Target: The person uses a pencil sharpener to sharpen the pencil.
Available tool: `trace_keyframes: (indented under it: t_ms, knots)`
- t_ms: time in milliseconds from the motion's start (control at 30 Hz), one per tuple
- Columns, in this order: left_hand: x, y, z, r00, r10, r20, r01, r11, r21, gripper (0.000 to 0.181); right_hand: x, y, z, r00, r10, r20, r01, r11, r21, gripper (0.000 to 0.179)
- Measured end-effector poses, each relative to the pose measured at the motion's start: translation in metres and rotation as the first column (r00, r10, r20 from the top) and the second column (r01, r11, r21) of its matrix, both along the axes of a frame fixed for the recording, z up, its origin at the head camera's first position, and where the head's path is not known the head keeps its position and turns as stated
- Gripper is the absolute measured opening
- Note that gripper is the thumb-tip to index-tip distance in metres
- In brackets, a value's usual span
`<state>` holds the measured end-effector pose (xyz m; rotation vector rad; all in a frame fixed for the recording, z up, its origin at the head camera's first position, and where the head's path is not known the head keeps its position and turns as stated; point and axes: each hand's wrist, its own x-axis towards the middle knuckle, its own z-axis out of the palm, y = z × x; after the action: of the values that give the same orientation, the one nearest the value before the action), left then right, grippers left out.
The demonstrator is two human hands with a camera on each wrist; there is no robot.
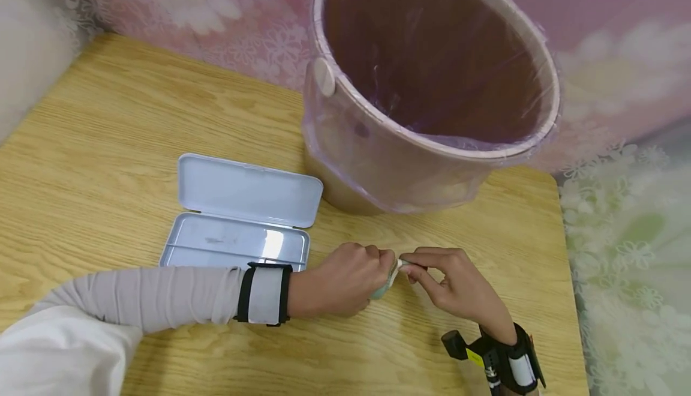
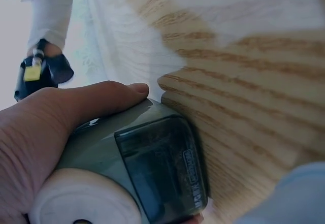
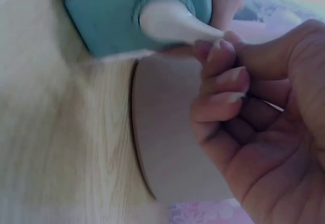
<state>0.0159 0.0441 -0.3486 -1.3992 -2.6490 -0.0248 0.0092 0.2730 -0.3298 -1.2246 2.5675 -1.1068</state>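
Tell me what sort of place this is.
Probably a home desk or study corner: a wooden table with an open pencil case, a lined bin, and floral cloth around it.

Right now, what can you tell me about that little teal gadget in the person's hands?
The teal gadget looks plastic, with a dark see-through compartment on its side and a white crank. The left hand grips its body just above the wooden table; the right hand pinches the white crank at its tip.
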Motion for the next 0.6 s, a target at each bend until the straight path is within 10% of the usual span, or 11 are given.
trace_keyframes:
  t_ms: [367,600]
  knots:
    - [-0.001,-0.002,-0.002,1.0,-0.008,-0.016,0.008,1.0,-0.013,0.037,-0.046,0.007,-0.02,0.939,0.097,0.33,-0.141,0.984,0.112,0.024]
    - [-0.001,0.002,-0.003,0.998,0.013,-0.061,-0.012,1.0,0.012,0.022,-0.032,0.006,-0.042,0.933,0.068,0.353,-0.126,0.982,0.142,0.021]
